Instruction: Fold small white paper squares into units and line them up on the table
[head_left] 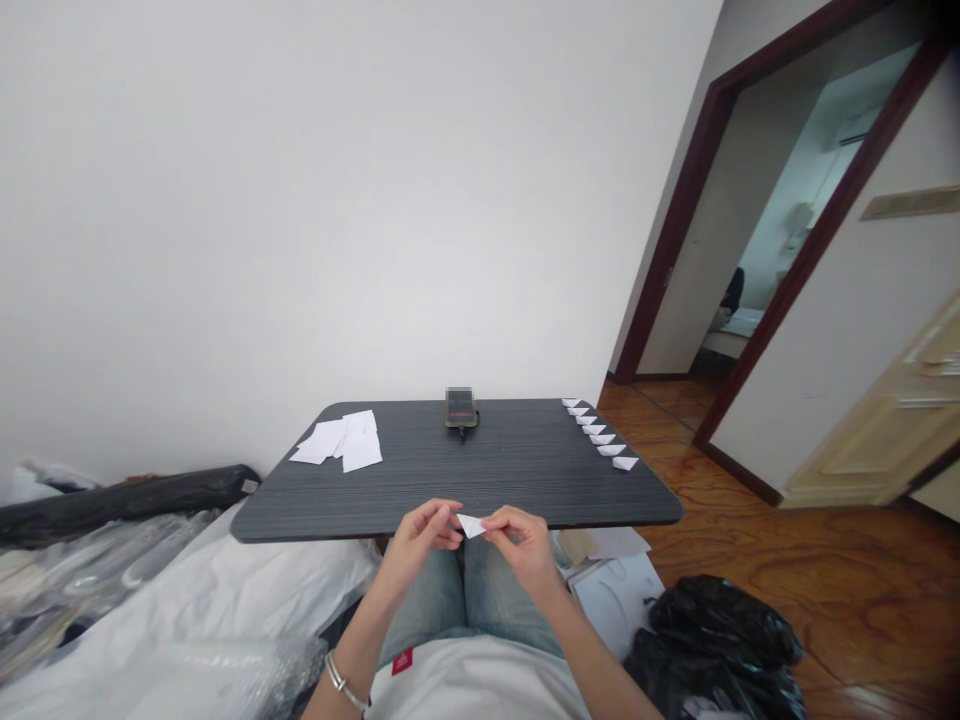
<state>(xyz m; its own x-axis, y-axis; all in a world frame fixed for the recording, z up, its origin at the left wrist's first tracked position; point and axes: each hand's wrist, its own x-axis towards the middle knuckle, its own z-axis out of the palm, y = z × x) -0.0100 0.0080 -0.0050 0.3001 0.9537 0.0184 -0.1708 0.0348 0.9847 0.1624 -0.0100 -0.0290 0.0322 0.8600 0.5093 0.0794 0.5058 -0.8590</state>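
Small white triangular folded-paper piece (472, 526): between hands. Right hand (521, 538) pinches right corner; left hand (424, 528) at left corner, grip unclear. Likely light, easily creased; hold by edges.

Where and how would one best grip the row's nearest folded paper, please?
Probably pinch the paper by its pointed right end, coming from the near side: that tip is slim, and the row's other papers lie behind.

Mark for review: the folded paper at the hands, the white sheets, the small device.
Folded paper (471, 525): head view, middle of its face.
White sheets (341, 438): head view, middle of the spread.
Small device (460, 407): head view, its front face.
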